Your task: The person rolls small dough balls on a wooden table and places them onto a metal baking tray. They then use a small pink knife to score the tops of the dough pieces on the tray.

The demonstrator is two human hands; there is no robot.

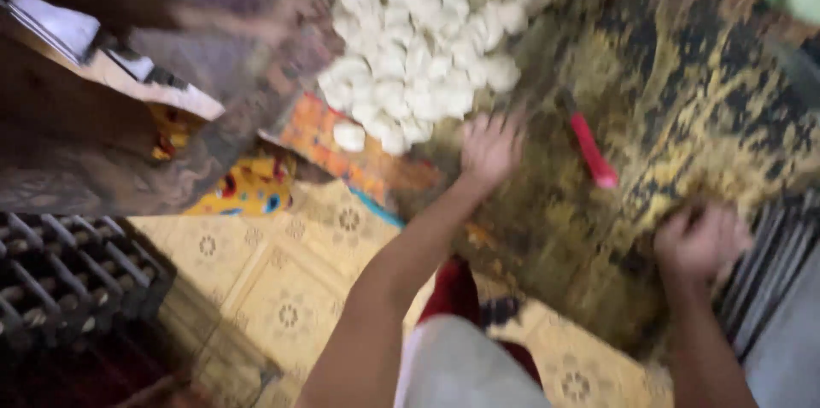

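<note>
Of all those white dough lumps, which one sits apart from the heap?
The single white dough lump at the heap's lower-left edge, lying on the orange patterned cloth. The other white lumps are packed together above it; the left hand is to its right.

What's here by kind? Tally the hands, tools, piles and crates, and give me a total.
own hands: 2 (left hand, right hand)
other person's hand: 1
red-handled tool: 1
pile of white lumps: 1 (lumps too blurred to count singly)
black crate: 1
Total: 6
</note>
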